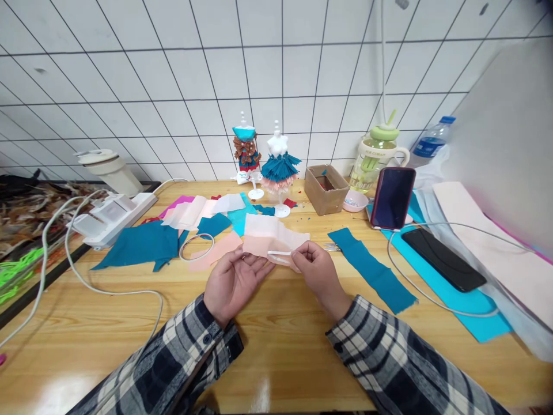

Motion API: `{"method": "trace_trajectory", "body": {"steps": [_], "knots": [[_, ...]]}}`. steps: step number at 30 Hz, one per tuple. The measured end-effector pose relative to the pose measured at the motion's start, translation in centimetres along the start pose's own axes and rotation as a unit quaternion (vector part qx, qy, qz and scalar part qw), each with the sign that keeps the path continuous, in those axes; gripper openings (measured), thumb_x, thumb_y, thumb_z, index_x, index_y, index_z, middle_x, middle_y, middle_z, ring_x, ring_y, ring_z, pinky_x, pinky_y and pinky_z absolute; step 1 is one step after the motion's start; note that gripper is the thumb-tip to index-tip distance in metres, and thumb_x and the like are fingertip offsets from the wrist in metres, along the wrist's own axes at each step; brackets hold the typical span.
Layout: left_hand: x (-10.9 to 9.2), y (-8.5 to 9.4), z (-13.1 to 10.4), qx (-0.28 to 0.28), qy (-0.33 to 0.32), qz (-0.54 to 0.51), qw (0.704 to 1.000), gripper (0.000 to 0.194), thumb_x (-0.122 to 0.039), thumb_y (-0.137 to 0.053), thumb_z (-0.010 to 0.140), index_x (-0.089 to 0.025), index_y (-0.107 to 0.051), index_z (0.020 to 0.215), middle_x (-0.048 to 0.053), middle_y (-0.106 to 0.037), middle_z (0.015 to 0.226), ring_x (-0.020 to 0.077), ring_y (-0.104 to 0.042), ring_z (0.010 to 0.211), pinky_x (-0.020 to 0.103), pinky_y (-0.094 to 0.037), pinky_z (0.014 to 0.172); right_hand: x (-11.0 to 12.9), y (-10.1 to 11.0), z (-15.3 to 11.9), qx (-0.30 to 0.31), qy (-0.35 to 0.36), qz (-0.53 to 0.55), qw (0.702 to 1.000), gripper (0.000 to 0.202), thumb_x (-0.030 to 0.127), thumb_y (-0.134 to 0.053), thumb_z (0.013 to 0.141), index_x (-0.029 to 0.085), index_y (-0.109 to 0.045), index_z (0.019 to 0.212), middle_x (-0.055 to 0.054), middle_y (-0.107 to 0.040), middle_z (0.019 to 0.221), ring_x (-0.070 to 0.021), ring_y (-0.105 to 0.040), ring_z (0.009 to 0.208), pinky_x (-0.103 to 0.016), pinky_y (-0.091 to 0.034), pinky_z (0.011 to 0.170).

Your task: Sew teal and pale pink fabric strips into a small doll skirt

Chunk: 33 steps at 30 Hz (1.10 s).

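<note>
A pale pink piece of crepe paper [263, 237] is held just above the wooden table in front of me. My left hand [233, 282] is turned palm up, its thumb at the sheet's left corner and its fingers under the lower edge. My right hand [317, 268] pinches a narrow white strip [280, 253], which looks like tape backing, along the sheet's lower right edge. The fingertips partly hide where strip and paper meet. Left of the sheet lie a thin white ring [180, 249] and a peach paper piece [220, 249].
Behind stand two small dress forms [279, 167] [246, 150] in paper dresses, and a cardboard box [326, 196]. Teal paper [138, 245] lies left, a teal strip [374, 268] right. A phone [393, 199] stands upright near another phone [443, 259]. Cables trail around a power strip [123, 219].
</note>
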State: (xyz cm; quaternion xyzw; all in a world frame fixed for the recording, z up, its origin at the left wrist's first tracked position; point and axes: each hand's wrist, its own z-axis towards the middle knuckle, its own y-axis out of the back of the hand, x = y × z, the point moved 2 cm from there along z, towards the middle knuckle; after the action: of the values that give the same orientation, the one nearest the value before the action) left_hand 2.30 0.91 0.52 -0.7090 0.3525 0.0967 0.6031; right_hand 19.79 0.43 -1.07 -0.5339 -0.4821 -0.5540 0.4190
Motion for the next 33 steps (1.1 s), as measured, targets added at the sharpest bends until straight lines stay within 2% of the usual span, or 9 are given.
{"method": "trace_trajectory", "body": {"steps": [2,5,16,19,22,25,28,31,33], "knots": [[-0.6,0.1,0.1,0.001,-0.005,-0.046,0.999,0.010,-0.016,-0.054,0.078,-0.016,-0.062,0.073,0.009,-0.072,0.101,0.0277,-0.062,0.110,0.051,-0.046,0.100,-0.2,-0.1,0.1,-0.002,-0.013,0.009,1.000,0.013,0.031,-0.059,0.069,0.020,-0.053,0.063,0.006,-0.049,0.054,-0.0106,-0.043,0.052,-0.023,-0.031,0.050],[-1.4,0.5,0.1,-0.003,-0.028,-0.089,0.996,0.013,-0.016,-0.052,0.077,-0.016,-0.060,0.068,0.009,-0.072,0.101,0.0283,-0.060,0.113,0.052,-0.045,0.101,-0.3,0.0,0.2,-0.018,-0.020,0.009,1.000,0.013,0.030,-0.059,0.068,0.020,-0.053,0.062,0.006,-0.049,0.054,-0.0109,-0.044,0.053,-0.023,-0.032,0.051],[-4.0,0.7,-0.3,0.009,-0.094,-0.148,0.985,0.016,-0.013,-0.047,0.074,-0.017,-0.062,0.074,0.009,-0.067,0.120,0.0291,-0.050,0.127,0.057,-0.032,0.109,-1.1,0.4,0.7,-0.044,-0.048,0.050,0.997,0.015,0.031,-0.062,0.065,0.019,-0.053,0.063,0.005,-0.052,0.058,-0.0104,-0.043,0.056,-0.022,-0.033,0.050],[-4.2,0.6,-0.3,0.029,-0.096,-0.140,0.985,0.020,-0.015,-0.047,0.075,-0.018,-0.065,0.082,0.008,-0.067,0.121,0.0285,-0.047,0.130,0.057,-0.032,0.109,-0.9,0.7,0.6,-0.051,-0.030,0.096,0.994,0.016,0.032,-0.061,0.070,0.020,-0.051,0.068,0.005,-0.052,0.059,-0.0079,-0.039,0.049,-0.021,-0.029,0.044],[-4.0,0.4,-0.3,0.040,-0.090,-0.137,0.986,0.026,-0.018,-0.049,0.075,-0.019,-0.067,0.095,0.008,-0.065,0.124,0.0276,-0.047,0.130,0.054,-0.036,0.108,0.4,1.3,0.9,-0.047,0.020,0.149,0.987,0.022,0.040,-0.059,0.078,0.021,-0.048,0.081,0.001,-0.064,0.074,-0.0077,-0.046,0.046,-0.019,-0.031,0.041],[-3.7,0.3,-0.4,0.041,-0.073,-0.136,0.987,0.033,-0.020,-0.051,0.074,-0.020,-0.066,0.103,0.009,-0.064,0.126,0.0284,-0.048,0.129,0.053,-0.039,0.106,2.7,2.3,2.9,-0.075,0.092,0.131,0.984,0.028,0.046,-0.058,0.081,0.022,-0.046,0.088,-0.005,-0.070,0.088,-0.0122,-0.061,0.058,-0.021,-0.041,0.046],[-3.4,0.4,-0.4,0.042,-0.056,-0.135,0.988,0.034,-0.020,-0.051,0.074,-0.019,-0.067,0.104,0.010,-0.065,0.124,0.0297,-0.050,0.126,0.054,-0.040,0.104,5.3,3.7,6.6,-0.151,0.183,0.057,0.970,0.027,0.046,-0.056,0.082,0.022,-0.047,0.089,-0.006,-0.071,0.090,-0.0170,-0.067,0.069,-0.023,-0.046,0.053],[-3.0,0.7,-0.3,0.037,-0.046,-0.139,0.989,0.029,-0.020,-0.051,0.073,-0.018,-0.068,0.097,0.010,-0.067,0.120,0.0307,-0.053,0.123,0.055,-0.041,0.103,7.2,5.3,10.6,-0.233,0.239,-0.060,0.941,0.022,0.041,-0.049,0.085,0.021,-0.053,0.093,-0.008,-0.071,0.091,-0.0201,-0.067,0.081,-0.030,-0.049,0.068],[-2.9,0.9,-0.2,0.035,-0.043,-0.141,0.989,0.024,-0.020,-0.052,0.072,-0.018,-0.068,0.090,0.010,-0.069,0.116,0.0308,-0.056,0.120,0.054,-0.042,0.102,7.8,6.5,12.7,-0.286,0.232,-0.179,0.912,0.022,0.037,-0.048,0.085,0.020,-0.058,0.093,-0.008,-0.072,0.090,-0.0214,-0.066,0.082,-0.035,-0.047,0.074]]}}
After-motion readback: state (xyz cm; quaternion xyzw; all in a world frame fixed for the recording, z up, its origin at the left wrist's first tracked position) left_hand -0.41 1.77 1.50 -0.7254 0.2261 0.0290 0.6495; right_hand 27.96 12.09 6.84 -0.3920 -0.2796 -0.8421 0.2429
